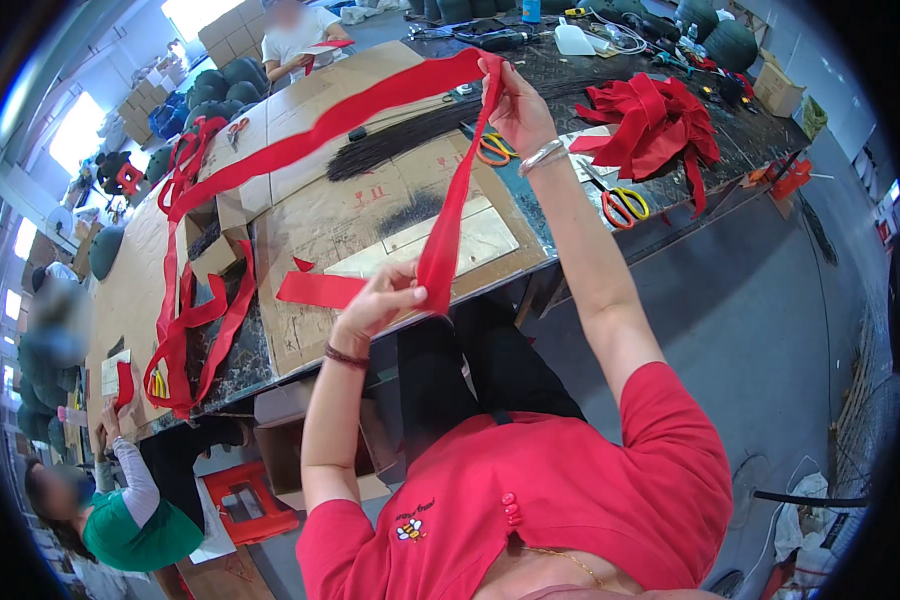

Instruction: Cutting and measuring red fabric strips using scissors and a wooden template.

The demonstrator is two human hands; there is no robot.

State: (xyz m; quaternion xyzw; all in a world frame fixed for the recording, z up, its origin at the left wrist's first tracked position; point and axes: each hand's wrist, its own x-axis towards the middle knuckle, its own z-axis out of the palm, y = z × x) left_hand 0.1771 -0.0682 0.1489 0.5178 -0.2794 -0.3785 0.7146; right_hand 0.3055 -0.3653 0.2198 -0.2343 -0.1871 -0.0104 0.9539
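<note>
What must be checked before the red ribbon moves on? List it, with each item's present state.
1. Left hand grips the red ribbon: ok, thumb and fingers pinch it.
2. Right hand grips it too: ok, raised above the table.
3. Hands free of scissors: ok, the red-and-yellow-handled scissors lie near the table's edge.
4. Ribbon lying flat: not ok, the held stretch is lifted and bends at both hands.
5. Loops at the table's left untangled: cannot tell, they overlap.
</note>
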